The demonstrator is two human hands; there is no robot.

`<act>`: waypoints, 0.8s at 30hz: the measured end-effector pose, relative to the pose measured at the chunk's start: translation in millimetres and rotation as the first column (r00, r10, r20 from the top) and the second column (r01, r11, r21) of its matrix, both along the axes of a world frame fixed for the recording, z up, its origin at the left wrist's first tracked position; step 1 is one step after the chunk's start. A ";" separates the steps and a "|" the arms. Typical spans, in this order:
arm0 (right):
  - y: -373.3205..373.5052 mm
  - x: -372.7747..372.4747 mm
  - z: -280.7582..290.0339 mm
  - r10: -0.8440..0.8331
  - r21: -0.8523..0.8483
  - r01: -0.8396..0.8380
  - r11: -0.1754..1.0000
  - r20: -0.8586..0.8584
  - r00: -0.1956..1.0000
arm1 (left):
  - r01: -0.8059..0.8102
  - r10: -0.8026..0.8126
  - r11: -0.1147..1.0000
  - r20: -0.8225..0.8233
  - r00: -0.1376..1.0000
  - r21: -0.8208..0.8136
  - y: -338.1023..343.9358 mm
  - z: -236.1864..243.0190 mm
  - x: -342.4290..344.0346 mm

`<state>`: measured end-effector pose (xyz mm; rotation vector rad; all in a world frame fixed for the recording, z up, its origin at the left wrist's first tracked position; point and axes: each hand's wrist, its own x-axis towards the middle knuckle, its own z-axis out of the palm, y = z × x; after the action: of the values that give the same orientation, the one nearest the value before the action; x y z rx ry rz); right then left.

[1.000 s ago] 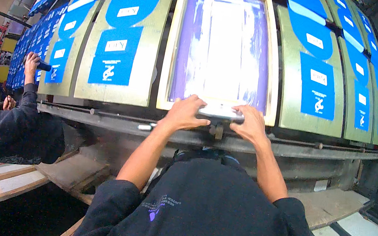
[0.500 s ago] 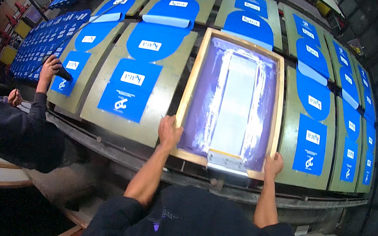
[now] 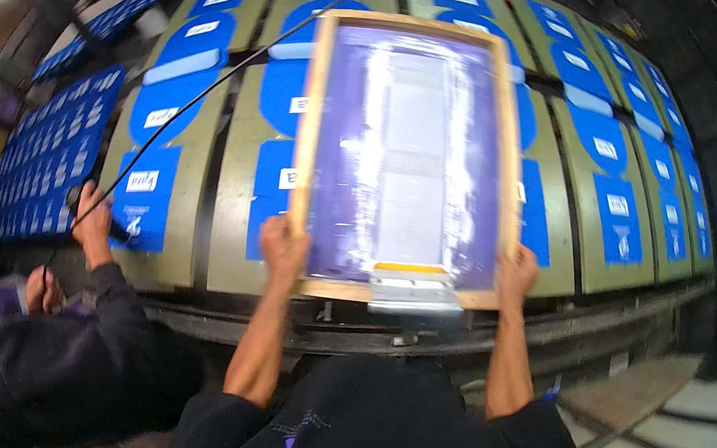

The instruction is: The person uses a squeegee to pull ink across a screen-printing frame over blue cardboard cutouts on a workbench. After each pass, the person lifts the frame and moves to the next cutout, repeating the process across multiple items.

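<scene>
My left hand [image 3: 282,247] and my right hand [image 3: 518,273] grip opposite sides of a wooden screen frame [image 3: 314,101] near its lower corners. The frame is held over the green boards [image 3: 231,269]; I cannot tell whether it touches them. Its purple mesh [image 3: 339,173] carries streaks of white ink [image 3: 375,131] around a paler middle panel [image 3: 411,195]. At the near end lies a squeegee, with a yellow blade [image 3: 408,268] and a metal holder [image 3: 417,300]. The board under the frame is mostly hidden.
Rows of boards bear blue cut pieces [image 3: 141,205] with white printed patches. A co-worker [image 3: 78,347] at my left holds a black tool [image 3: 118,228] beside a thin dark cord [image 3: 210,87]. A metal rail [image 3: 338,340] runs along the boards' front edge.
My hands have left the squeegee and now grip the frame's sides. The frame has shifted leftward across the boards, and the view has moved with it.
</scene>
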<state>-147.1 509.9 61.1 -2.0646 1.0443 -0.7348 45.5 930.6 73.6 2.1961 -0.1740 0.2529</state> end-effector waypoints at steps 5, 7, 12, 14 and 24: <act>84.8 64.9 -22.0 0.031 -0.056 -0.028 0.998 0.054 0.998 | -0.057 0.044 0.994 0.138 0.989 0.096 87.2 1.2 38.6; 122.7 80.2 -24.3 0.010 0.027 -0.011 1.000 0.044 0.999 | -0.042 0.025 0.993 0.155 0.988 0.108 118.2 0.8 51.8; 169.2 94.7 -23.6 0.053 -0.037 -0.053 0.998 -0.005 0.999 | -0.026 0.026 0.999 0.001 1.000 -0.023 161.0 -12.6 55.6; 180.4 96.2 -25.5 0.055 -0.028 -0.056 0.998 -0.020 0.998 | -0.016 0.016 1.000 0.034 0.999 0.000 171.2 -16.8 57.0; 204.9 104.2 -32.7 0.050 -0.046 -0.053 0.998 -0.071 0.996 | 0.040 -0.039 0.999 -0.045 0.998 0.014 198.6 -35.3 71.3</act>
<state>-42.9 714.8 28.4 -2.1638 1.0166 -0.6725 116.8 1129.2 38.2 2.2084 -0.1943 0.1808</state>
